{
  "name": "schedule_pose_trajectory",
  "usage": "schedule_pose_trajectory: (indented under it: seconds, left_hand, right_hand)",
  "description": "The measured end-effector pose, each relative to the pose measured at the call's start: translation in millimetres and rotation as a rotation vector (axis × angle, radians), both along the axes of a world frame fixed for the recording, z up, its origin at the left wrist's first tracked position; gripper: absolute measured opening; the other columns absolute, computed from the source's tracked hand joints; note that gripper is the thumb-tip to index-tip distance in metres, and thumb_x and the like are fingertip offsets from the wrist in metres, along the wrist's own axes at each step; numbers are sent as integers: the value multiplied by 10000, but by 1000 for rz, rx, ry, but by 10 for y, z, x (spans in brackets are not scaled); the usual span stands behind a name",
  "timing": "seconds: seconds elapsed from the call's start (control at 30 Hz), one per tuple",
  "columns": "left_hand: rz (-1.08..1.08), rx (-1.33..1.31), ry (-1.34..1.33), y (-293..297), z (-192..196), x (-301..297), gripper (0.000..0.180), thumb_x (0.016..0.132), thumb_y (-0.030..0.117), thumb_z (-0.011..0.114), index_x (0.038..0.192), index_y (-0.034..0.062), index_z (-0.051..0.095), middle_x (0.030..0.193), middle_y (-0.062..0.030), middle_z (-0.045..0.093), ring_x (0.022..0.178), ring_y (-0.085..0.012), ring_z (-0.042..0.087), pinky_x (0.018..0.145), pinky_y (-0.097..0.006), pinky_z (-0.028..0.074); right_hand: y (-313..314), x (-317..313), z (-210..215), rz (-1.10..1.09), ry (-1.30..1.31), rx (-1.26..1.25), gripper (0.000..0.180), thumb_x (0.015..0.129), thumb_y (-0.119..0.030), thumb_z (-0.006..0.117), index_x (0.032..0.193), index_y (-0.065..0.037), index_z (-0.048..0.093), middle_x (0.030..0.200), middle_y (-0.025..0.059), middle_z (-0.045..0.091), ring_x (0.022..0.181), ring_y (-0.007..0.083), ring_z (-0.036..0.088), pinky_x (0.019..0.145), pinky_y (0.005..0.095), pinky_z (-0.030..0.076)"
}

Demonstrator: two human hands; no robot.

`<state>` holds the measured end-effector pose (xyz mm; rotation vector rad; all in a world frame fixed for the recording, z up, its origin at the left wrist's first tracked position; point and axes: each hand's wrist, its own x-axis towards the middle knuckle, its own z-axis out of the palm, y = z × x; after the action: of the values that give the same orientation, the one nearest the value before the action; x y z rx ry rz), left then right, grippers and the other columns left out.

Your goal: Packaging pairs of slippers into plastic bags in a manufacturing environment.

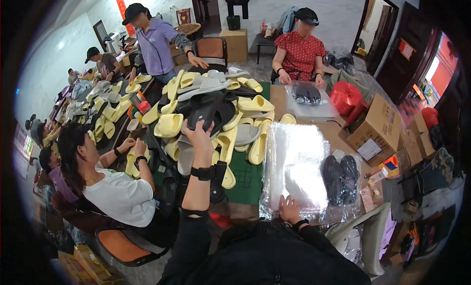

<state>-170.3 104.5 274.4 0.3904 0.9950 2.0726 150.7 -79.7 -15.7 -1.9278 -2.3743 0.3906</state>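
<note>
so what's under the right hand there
Shiny plastic sheeting shows around the fingers of the right hand; the patch directly under it, and whatever lies below that sheeting, are covered.

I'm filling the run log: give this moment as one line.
left hand: gripping black slipper | right hand: resting on clear plastic packaging

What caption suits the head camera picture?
Left hand grasps a flat black slipper among pale yellow slippers; right hand touches shiny clear plastic sheeting.

A black top (265, 260) has black sleeves (189, 243); beyond its left cuff sits a boxy black wristband (201, 173), by its right cuff a slimmer dark band (300, 224).
</note>
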Motion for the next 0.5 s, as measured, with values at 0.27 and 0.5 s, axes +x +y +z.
schedule_pose_trajectory:
  seconds: [0.27, 0.5]
  left_hand:
    - [-165, 145, 40, 61, 100, 390, 618, 767, -33, 528, 1297, 92, 236, 1159, -188, 390, 922, -298, 524, 703, -391, 529]
    - [-353, 171, 115, -19, 157, 952, 606, 796, -18, 517, 1314, 131, 240, 1206, -182, 362, 975, -282, 511, 725, -377, 522]
  right_hand:
    - [45, 35, 79, 1, -6, -153, 760, 755, -322, 561, 1393, -155, 183, 1364, 240, 268, 1172, 459, 351, 909, 562, 348]
    - [167, 81, 229, 9, 17, -209, 705, 774, -341, 561, 1365, -141, 233, 1338, 233, 294, 1163, 448, 364, 889, 539, 379]
